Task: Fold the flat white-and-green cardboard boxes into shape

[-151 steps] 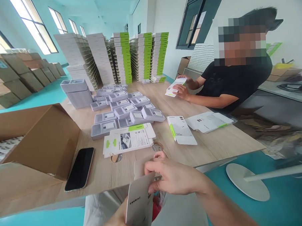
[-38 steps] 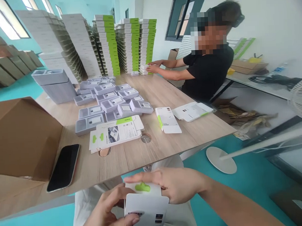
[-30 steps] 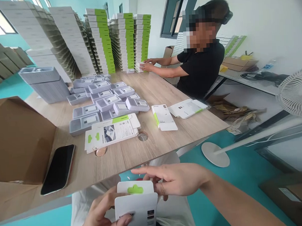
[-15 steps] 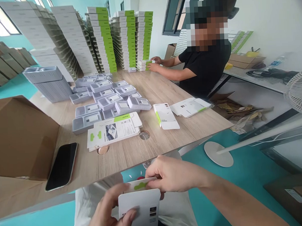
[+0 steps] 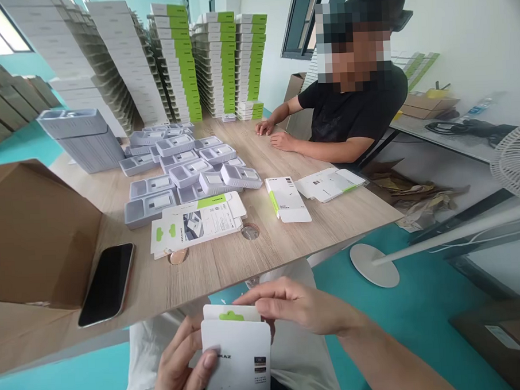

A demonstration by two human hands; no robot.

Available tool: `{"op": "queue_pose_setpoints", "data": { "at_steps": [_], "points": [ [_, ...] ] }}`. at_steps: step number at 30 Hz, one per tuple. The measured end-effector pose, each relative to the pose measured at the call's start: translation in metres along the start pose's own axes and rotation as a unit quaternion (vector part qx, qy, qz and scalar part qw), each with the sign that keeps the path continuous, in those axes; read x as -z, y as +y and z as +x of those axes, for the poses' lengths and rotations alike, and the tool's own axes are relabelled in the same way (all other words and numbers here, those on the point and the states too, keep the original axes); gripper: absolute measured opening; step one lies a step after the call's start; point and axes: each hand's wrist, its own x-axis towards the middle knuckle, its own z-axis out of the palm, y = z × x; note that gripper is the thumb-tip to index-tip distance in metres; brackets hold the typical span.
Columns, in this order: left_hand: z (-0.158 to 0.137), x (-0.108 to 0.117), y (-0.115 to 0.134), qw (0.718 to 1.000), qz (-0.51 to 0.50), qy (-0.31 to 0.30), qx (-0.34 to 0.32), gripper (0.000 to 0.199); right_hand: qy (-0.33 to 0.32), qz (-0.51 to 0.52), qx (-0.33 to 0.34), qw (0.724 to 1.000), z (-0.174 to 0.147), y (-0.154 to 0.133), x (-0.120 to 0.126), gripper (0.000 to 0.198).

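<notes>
Over my lap, my left hand [image 5: 185,359] grips a flat white cardboard box [image 5: 238,357] by its left side, thumb on the front panel and fingers behind. The box stands upright, with dark print and a small label on its front. Behind its top edge rises a flap with a green hanger-shaped patch [image 5: 231,316]. My right hand [image 5: 290,306] is at the flap's upper right corner, its index finger lying along the top edge and its thumb close by. The other right fingertips are partly hidden behind the box.
Flattened cartons [image 5: 196,223] and a white box [image 5: 288,199] lie on the table [image 5: 220,271]. Several grey plastic trays [image 5: 190,172] are piled behind them. A phone [image 5: 106,285] and brown carton [image 5: 37,233] sit left. A person [image 5: 346,111] sits across, near tall box stacks [image 5: 222,64].
My right hand has loosened its bent grip on the flap and stretched its index finger along the top. The flap stands straighter. The other person's hands have left the stacked boxes for the tabletop.
</notes>
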Motion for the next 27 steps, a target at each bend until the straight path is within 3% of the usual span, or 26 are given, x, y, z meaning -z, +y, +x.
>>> {"op": "queue_pose_setpoints", "data": {
  "at_steps": [5,10,13,17,21,24,27],
  "points": [
    [-0.007,-0.001,-0.005,1.000,0.005,-0.018,-0.011,0.041,0.007,0.133,-0.011,0.991,0.000,0.022,-0.007,0.052],
    [-0.001,-0.002,0.005,0.999,-0.039,-0.026,0.014,0.039,0.070,0.157,-0.060,0.983,0.002,0.017,-0.020,0.057],
    [0.014,0.004,0.012,0.993,-0.082,-0.076,0.048,0.040,0.058,0.138,-0.066,0.987,0.003,0.012,-0.021,0.059],
    [0.029,0.014,0.020,0.981,-0.068,-0.162,0.088,0.040,0.045,0.144,-0.051,0.987,0.002,0.010,-0.021,0.055],
    [0.029,0.015,0.034,0.979,-0.046,-0.140,0.143,0.045,0.050,0.149,-0.059,0.986,0.002,0.010,-0.024,0.060],
    [0.026,0.009,0.044,0.977,-0.041,-0.125,0.170,0.050,0.101,0.158,-0.082,0.979,0.005,0.012,-0.027,0.061],
    [0.022,0.002,0.045,0.979,-0.046,-0.098,0.174,0.052,0.145,0.166,-0.035,0.975,0.009,0.018,-0.030,0.061]
  ]
}}
